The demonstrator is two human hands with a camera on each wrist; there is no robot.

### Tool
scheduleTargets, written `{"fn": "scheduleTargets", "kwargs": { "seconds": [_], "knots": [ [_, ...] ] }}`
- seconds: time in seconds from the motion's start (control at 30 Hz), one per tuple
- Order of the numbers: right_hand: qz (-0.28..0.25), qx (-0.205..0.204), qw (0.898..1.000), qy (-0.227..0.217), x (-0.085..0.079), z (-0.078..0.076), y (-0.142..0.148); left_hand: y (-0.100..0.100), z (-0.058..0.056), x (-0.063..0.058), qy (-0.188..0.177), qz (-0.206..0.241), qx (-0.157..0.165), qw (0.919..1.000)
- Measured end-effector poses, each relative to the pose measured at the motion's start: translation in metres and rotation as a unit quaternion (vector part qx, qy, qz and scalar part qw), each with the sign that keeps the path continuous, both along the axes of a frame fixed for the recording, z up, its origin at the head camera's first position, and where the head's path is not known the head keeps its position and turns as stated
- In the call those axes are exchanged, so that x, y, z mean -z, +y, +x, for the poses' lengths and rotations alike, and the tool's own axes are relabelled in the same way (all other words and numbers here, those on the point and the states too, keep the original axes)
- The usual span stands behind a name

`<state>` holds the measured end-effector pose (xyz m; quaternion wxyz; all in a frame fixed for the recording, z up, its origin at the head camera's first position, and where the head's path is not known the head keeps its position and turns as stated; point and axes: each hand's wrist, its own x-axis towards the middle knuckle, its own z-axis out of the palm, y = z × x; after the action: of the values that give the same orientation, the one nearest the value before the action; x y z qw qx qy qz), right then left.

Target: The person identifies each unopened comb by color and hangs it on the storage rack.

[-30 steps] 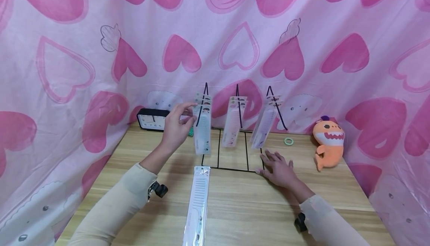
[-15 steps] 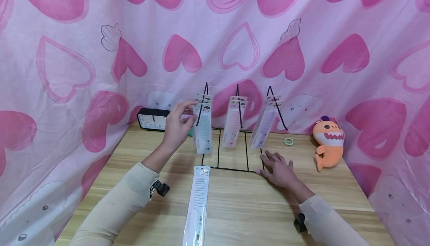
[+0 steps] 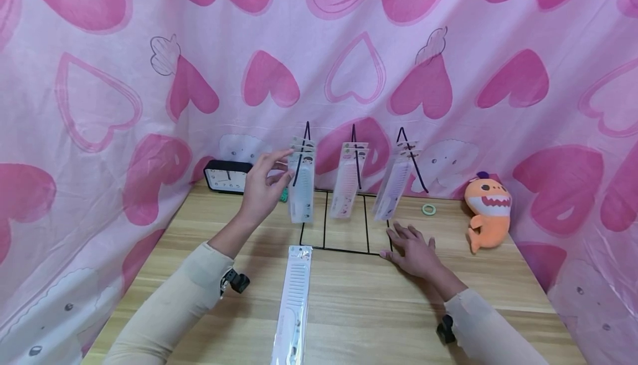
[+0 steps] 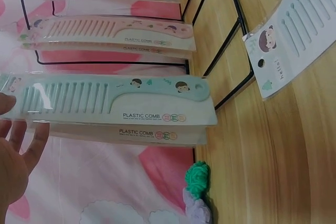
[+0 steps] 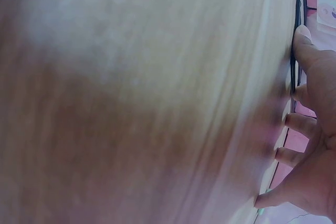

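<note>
My left hand pinches the upper end of a green plastic comb in a clear packet, thumb in front and fingers behind. This packet hangs on the rack's left hook, with more packets behind it. Pink comb packets hang from the middle hook and purplish ones from the right hook. My right hand rests with spread fingers at the right front corner of the black wire rack; its thumb touches the wire. Another packaged comb lies on the table before the rack.
Behind on the left stands a black-framed clock, with a small green item beside the left packets. A pale green ring and an orange shark plush are on the right. Heart-patterned cloth hangs around the wooden table.
The front comb packet on the left hook has shifted slightly back, its lower end now a little higher. My left hand barely moves with it; the right hand stays put.
</note>
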<state>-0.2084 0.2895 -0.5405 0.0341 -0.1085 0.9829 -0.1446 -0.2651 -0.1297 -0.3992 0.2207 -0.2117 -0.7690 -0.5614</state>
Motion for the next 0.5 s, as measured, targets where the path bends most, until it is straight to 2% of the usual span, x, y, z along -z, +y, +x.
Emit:
{"fn": "scheduleTargets", "kwargs": {
  "seconds": [0.33,0.5],
  "knots": [
    [0.005,-0.002,1.000,0.003,-0.001,0.000,0.000,-0.007,0.004,0.004,-0.002,-0.016,0.007,0.9998],
    [0.007,-0.003,1.000,0.005,-0.001,0.001,0.000,-0.012,0.006,0.007,-0.028,-0.024,-0.002,0.9993]
  ]
}}
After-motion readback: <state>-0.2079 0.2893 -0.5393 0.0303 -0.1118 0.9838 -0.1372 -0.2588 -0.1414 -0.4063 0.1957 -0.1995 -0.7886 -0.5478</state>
